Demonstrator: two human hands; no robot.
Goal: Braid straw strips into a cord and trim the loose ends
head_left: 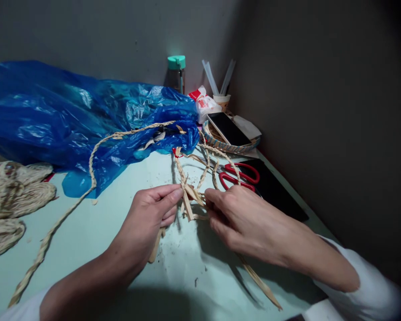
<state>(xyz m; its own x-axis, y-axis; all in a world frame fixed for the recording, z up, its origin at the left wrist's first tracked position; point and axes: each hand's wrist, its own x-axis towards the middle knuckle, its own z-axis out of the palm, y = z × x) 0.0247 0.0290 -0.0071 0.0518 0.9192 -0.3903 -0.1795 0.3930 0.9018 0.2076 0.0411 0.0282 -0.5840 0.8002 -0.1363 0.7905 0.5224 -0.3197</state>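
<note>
My left hand point(152, 214) pinches flat straw strips point(190, 198) at the working end of a straw braid point(180, 171). Facing it, my right hand point(240, 214) is closed on the same loose strips from the other side. The braid runs up toward a blue plastic bag point(70, 111), loops over it and trails down to the table's near left edge. Loose strips lie under my right forearm.
Red-handled scissors point(240, 176) lie just beyond my right hand. A woven tray point(232, 145) holds a phone point(229, 129). Coiled braid bundles point(10, 196) sit at the far left. A green-capped bottle point(177, 73) and a cup with straws point(221, 100) stand by the wall.
</note>
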